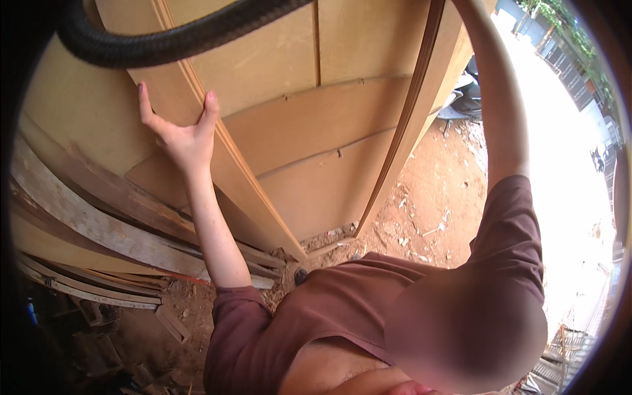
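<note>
My left hand spans the left post of a tall wooden door frame, its thumb and a finger gripping opposite sides of the post. Grooved moulding runs along both posts, and a low strip joins them near the ground. My right arm reaches up beside the right post. That hand lies past the top edge, so its grip is hidden. Behind the frame stand light brown wooden panels, leaning upright.
Long curved-looking planks are stacked at the left. Offcuts lie below them. Wood scraps litter the reddish dirt ground. A parked scooter stands beyond the right post. A thick black braided tube crosses the top.
</note>
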Tool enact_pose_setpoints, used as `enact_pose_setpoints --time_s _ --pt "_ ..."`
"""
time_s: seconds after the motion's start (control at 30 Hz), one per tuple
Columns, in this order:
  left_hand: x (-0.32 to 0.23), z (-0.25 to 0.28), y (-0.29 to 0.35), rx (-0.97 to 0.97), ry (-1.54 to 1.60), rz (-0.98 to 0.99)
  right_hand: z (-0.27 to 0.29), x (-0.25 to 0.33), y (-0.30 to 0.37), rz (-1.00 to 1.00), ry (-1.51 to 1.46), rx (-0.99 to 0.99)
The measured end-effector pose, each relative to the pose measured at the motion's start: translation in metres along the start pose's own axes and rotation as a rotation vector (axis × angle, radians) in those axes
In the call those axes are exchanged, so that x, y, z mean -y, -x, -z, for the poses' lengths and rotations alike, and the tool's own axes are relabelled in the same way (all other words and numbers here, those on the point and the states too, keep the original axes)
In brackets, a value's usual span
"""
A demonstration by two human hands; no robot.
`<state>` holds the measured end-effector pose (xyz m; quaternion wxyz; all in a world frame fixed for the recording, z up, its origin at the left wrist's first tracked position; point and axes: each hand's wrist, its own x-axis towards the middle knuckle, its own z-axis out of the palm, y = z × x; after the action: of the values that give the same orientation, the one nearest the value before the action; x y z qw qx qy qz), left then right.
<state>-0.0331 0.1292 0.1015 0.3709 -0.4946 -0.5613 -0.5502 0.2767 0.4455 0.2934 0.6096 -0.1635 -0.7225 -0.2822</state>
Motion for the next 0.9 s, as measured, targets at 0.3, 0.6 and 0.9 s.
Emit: enact_pose_setpoints --time_s 0.3,0.6,0.9 --pt "-0.005 -0.003 0.001 0.048 0.037 0.118 -0.002 0.024 0.130 -0.411 0.054 -0.164" --pt "-0.005 -0.005 0.002 0.009 -0.033 0.090 0.058 0.163 0.466 -0.817 -0.093 0.303" --pt "-0.005 -0.003 0.004 0.007 -0.034 0.105 0.026 0.118 0.354 -0.818 -0.056 0.215"
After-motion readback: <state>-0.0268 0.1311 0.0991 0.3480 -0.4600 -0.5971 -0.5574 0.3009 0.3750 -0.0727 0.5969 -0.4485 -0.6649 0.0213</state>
